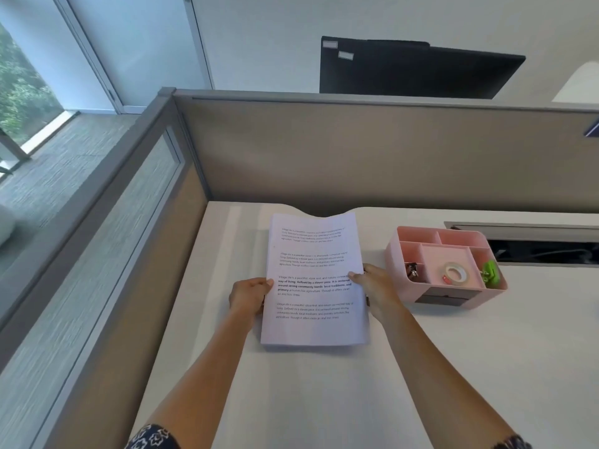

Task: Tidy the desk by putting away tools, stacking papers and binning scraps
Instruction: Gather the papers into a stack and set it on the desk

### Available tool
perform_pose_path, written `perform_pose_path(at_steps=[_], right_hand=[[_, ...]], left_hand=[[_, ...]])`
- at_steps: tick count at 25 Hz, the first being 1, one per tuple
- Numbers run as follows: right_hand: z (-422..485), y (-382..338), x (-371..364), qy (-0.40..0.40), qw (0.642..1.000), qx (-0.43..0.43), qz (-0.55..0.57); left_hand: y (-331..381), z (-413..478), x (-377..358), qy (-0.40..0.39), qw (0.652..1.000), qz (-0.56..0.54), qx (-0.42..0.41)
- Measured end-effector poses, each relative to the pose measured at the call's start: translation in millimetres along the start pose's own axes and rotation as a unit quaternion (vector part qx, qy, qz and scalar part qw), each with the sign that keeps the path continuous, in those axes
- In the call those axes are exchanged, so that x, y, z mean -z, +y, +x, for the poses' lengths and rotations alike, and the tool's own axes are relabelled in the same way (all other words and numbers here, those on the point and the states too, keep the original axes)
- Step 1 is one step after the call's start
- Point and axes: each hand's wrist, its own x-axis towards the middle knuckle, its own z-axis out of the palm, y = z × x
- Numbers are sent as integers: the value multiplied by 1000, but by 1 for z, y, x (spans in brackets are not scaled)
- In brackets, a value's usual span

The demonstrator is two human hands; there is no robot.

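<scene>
The white tabletop [324,400] is bounded at the rear by a grey-brown partition [356,150] and on the left by a second panel with a frosted insert. A curved cut-out notches the rear edge directly behind the papers. A recessed cable slot [531,244] lies at the right rear. Open surface extends ahead of the person and to the right of the forearms.

A pink desk organizer [447,264] stands on the tabletop right of the papers, near but apart from them. Its centre compartment holds a tape roll [455,273]; the left compartment holds dark binder clips [413,270]; the right compartment holds a green clip [489,270]. The two rear compartments show no contents.

The stack of printed papers [314,280] sits between both hands, its lower edge at or just above the tabletop; contact cannot be determined. The left hand [249,294] pinches the left edge, thumb on top. The right hand [376,286] pinches the right edge likewise. Both forearms reach forward, converging on the stack.
</scene>
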Motion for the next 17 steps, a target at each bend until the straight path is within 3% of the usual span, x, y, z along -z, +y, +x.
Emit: perform_pose_path(at_steps=[6,10,17], right_hand=[[39,-4,-17,48,990,12,-128],[41,-4,-24,71,948,44,-307],[17,-2,-22,90,885,60,-454]], left_hand=[[17,27,-11,34,996,77,-35],[19,27,-12,48,981,178,-57],[12,11,3,52,966,239,-81]])
